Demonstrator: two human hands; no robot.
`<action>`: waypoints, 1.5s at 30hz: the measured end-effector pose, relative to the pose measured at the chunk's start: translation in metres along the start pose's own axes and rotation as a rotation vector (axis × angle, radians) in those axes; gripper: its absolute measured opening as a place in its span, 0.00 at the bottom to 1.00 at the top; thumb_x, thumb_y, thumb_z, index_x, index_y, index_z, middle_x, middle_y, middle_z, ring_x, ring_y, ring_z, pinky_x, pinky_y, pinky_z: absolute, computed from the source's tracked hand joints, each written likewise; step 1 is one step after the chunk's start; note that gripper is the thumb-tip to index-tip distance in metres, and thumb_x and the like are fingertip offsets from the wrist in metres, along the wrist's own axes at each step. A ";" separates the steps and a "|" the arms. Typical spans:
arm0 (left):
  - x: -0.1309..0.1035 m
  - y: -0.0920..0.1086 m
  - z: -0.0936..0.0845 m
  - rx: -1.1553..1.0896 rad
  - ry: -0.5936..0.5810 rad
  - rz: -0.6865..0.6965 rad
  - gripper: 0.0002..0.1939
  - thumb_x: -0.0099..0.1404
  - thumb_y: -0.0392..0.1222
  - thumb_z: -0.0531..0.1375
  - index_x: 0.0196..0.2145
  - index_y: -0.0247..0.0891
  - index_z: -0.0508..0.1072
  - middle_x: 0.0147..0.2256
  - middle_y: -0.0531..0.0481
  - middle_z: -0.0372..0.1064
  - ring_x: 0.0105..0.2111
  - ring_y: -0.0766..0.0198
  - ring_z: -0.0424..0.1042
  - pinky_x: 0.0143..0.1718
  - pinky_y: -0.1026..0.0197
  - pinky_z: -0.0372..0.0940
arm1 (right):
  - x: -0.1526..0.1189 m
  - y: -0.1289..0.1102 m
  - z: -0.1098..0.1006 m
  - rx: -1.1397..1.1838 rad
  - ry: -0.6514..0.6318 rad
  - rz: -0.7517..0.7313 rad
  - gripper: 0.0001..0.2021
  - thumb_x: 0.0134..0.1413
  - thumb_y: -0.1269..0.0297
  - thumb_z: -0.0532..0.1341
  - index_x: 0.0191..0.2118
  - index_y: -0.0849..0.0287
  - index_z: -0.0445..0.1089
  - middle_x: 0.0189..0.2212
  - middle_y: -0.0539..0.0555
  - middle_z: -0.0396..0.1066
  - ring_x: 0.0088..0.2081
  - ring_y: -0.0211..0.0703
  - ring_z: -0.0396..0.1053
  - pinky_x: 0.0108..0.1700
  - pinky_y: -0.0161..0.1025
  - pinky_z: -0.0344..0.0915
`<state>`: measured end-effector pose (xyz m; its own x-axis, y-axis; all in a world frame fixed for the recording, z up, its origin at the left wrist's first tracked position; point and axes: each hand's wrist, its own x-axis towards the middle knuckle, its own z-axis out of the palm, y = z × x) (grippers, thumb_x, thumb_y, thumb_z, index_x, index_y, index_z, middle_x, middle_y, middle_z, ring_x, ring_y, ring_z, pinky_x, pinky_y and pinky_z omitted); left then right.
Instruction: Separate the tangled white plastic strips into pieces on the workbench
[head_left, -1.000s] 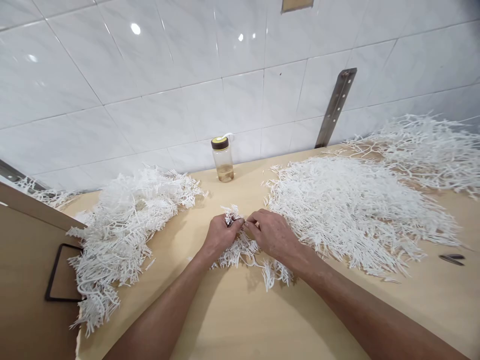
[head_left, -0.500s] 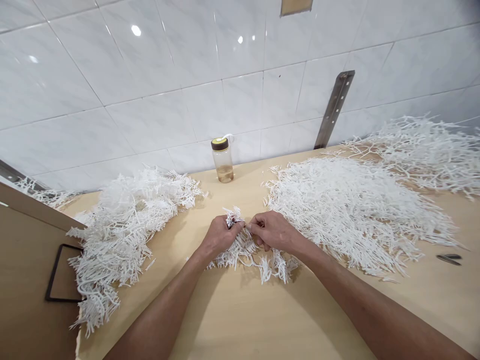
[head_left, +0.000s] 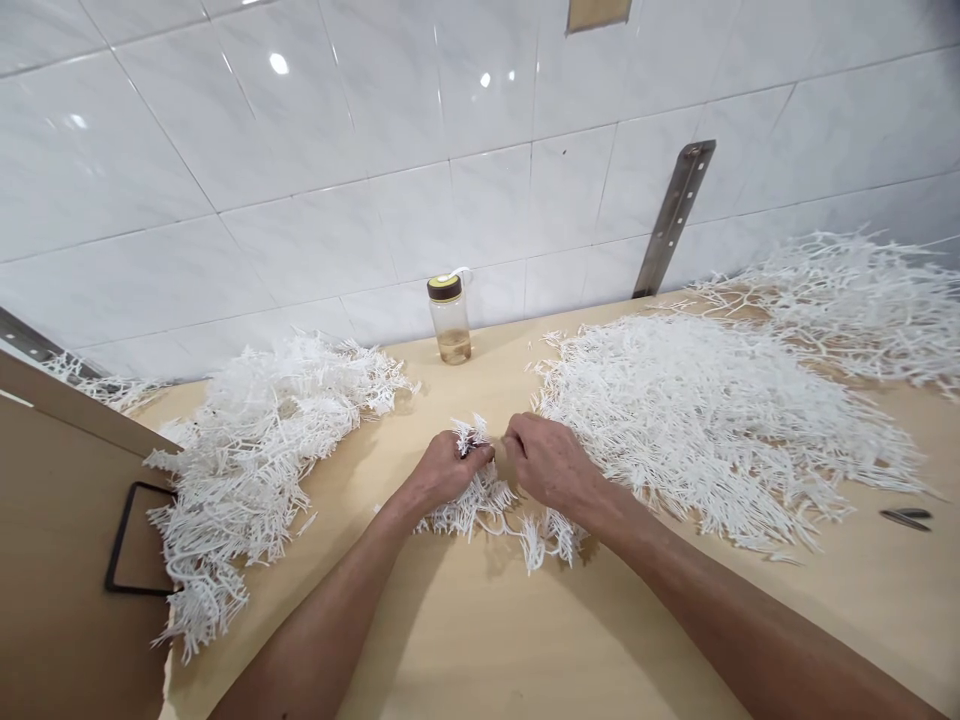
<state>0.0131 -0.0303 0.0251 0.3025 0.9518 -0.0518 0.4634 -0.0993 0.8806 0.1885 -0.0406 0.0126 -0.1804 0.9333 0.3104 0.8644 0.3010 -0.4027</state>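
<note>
My left hand (head_left: pixel 444 468) is closed around a bunch of white branching strands (head_left: pixel 469 434), whose tips stick up above the thumb. Just to its right is my right hand (head_left: pixel 546 460), fingers curled together and the back of the hand toward me. Whatever the right fingers pinch is too small to make out. Beneath and in front of both hands lies a loose strip of white strands (head_left: pixel 480 505), with small tufts (head_left: pixel 532 541) at its right end. The right hand is also beside a broad white pile (head_left: pixel 720 430).
Another white heap (head_left: pixel 262 430) lies on the left, against a brown panel with a black handle (head_left: pixel 112 540). A bottle (head_left: pixel 451 325) stands near the tiled wall. Small dark snips (head_left: pixel 907 518) lie at far right. A metal bracket (head_left: pixel 675 220) rises at the back.
My right hand has turned over slightly and drawn a little away to the right from the left hand. My left hand keeps its hold on the bunch. The view has shifted slightly.
</note>
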 end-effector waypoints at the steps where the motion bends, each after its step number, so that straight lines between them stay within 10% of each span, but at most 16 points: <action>1: 0.000 -0.001 0.000 -0.035 -0.012 0.003 0.15 0.58 0.51 0.61 0.27 0.34 0.73 0.22 0.53 0.64 0.24 0.66 0.61 0.25 0.64 0.55 | 0.002 0.003 0.000 -0.037 0.035 0.037 0.11 0.62 0.73 0.51 0.29 0.59 0.64 0.26 0.53 0.67 0.24 0.38 0.61 0.29 0.36 0.52; 13: 0.006 -0.010 -0.001 -0.433 0.122 -0.120 0.20 0.53 0.56 0.67 0.28 0.33 0.73 0.17 0.58 0.56 0.17 0.73 0.53 0.17 0.67 0.47 | 0.008 0.026 -0.021 -0.044 0.315 0.139 0.09 0.57 0.73 0.55 0.41 0.60 0.69 0.43 0.59 0.71 0.30 0.41 0.67 0.33 0.40 0.59; 25: 0.003 0.007 0.008 -0.358 0.227 -0.135 0.17 0.52 0.50 0.66 0.21 0.36 0.66 0.15 0.59 0.52 0.17 0.73 0.51 0.19 0.66 0.49 | -0.012 -0.019 0.001 0.064 0.082 -0.094 0.09 0.60 0.63 0.61 0.45 0.61 0.69 0.41 0.57 0.70 0.35 0.44 0.71 0.35 0.39 0.64; 45: 0.005 -0.006 0.007 -0.045 0.138 -0.003 0.18 0.58 0.52 0.60 0.20 0.37 0.63 0.19 0.57 0.52 0.21 0.69 0.51 0.22 0.65 0.48 | -0.005 -0.008 0.005 0.123 -0.001 0.042 0.09 0.65 0.70 0.53 0.34 0.59 0.66 0.32 0.53 0.70 0.32 0.42 0.66 0.34 0.38 0.56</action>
<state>0.0179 -0.0274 0.0166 0.1819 0.9833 0.0082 0.4251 -0.0862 0.9010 0.1799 -0.0462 0.0100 -0.1457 0.9457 0.2906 0.8071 0.2835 -0.5179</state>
